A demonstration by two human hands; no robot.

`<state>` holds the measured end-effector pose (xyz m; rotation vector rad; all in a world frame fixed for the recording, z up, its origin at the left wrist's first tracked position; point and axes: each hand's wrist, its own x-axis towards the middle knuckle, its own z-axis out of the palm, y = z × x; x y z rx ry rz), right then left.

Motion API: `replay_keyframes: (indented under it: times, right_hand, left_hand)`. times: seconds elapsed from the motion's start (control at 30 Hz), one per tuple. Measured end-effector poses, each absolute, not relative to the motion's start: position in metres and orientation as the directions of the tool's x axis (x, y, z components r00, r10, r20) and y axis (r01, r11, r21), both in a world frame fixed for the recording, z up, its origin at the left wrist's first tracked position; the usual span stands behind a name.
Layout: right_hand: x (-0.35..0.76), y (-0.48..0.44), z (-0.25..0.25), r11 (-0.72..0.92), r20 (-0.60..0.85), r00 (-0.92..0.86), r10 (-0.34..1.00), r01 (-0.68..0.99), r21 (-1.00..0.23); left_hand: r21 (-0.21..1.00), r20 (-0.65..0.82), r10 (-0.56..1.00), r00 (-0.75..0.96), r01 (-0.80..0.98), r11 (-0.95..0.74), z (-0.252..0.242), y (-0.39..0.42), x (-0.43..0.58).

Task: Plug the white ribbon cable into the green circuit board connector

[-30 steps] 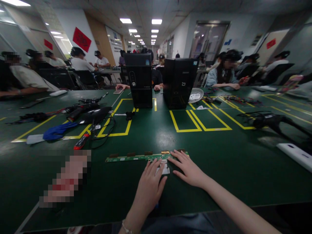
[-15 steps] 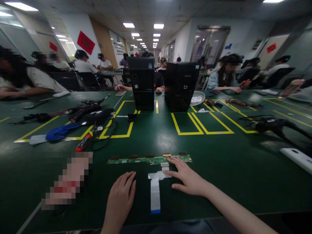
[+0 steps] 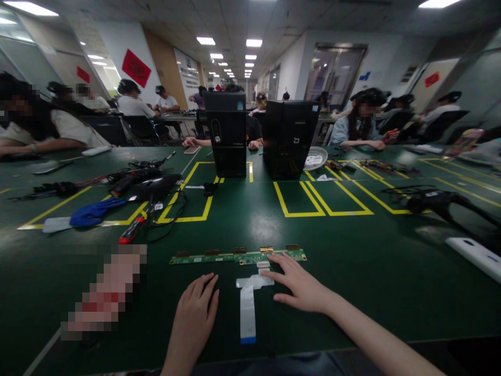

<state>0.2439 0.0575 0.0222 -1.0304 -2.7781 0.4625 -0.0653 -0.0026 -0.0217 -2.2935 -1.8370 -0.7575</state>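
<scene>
A long, narrow green circuit board (image 3: 223,258) lies crosswise on the green table in front of me. From a connector near its middle right, a white flat ribbon cable (image 3: 247,313) with a blue end runs toward me, bent partway along. My right hand (image 3: 299,284) is spread, its upper fingers touching the board and the index or thumb side reaching the cable by the connector. My left hand (image 3: 195,308) rests on the table left of the cable, fingers stretched out and close together, holding nothing. It does not touch the board.
Two black computer towers (image 3: 230,136) stand beyond the board. On the left lie a red screwdriver (image 3: 132,230), a blue glove (image 3: 96,211), black cables and a blurred-out object (image 3: 105,292). A white device (image 3: 475,258) and a black cable bundle (image 3: 442,201) sit right. Other people sit around.
The whole view has shifted slightly to the left. Both hands, the board and the ribbon cable keep nearly the same places relative to each other.
</scene>
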Motion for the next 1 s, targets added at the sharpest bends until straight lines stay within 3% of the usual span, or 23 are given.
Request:
replay_keyframes:
  times: [0.57, 0.8, 1.0]
  right_hand:
    - [0.273, 0.047, 0.022, 0.628, -0.018, -0.67, 0.742, 0.705, -0.33]
    - [0.351, 0.023, 0.002, 0.434, 0.03, -0.44, 0.898, 0.869, -0.239]
    - [0.441, 0.007, -0.024, 0.191, 0.166, -0.17, 0.971, 0.974, -0.123]
  left_hand:
    - [0.217, 0.461, 0.872, 0.162, 0.932, -0.289, -0.025, -0.001, -0.067]
    - [0.223, 0.453, 0.879, 0.153, 0.934, -0.277, -0.024, -0.002, -0.066]
    - [0.212, 0.435, 0.887, 0.156, 0.939, -0.269, -0.024, -0.002, -0.066]
